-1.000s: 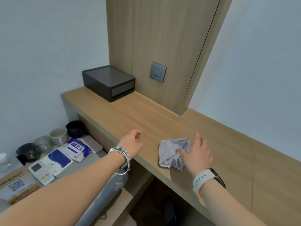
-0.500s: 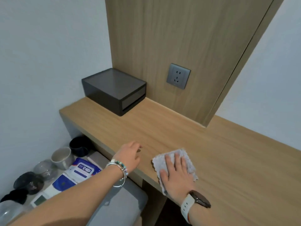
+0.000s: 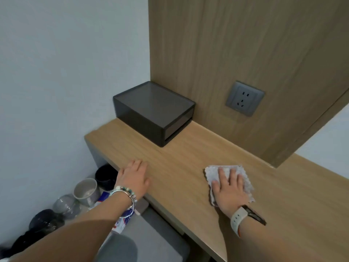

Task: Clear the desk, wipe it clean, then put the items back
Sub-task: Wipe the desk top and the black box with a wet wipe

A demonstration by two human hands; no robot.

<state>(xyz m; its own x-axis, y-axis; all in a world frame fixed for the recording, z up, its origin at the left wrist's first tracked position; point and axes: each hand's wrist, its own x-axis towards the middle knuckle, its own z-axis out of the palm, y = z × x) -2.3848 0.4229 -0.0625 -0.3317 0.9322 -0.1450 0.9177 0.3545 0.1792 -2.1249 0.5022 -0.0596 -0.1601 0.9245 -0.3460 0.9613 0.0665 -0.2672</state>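
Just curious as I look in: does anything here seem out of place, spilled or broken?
Nothing spilled or broken. One oddity: a grey cup, a dark cup and a glass stand crowded low beside the desk, not on it, while a dark box sits on top. The right hand presses a cloth flat on the desk.

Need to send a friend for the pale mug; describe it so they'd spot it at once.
Find the left end of the wooden desk, by the white wall, and look below it. There the pale mug stands between a dark mug and a clear glass; it alone is light and opaque.
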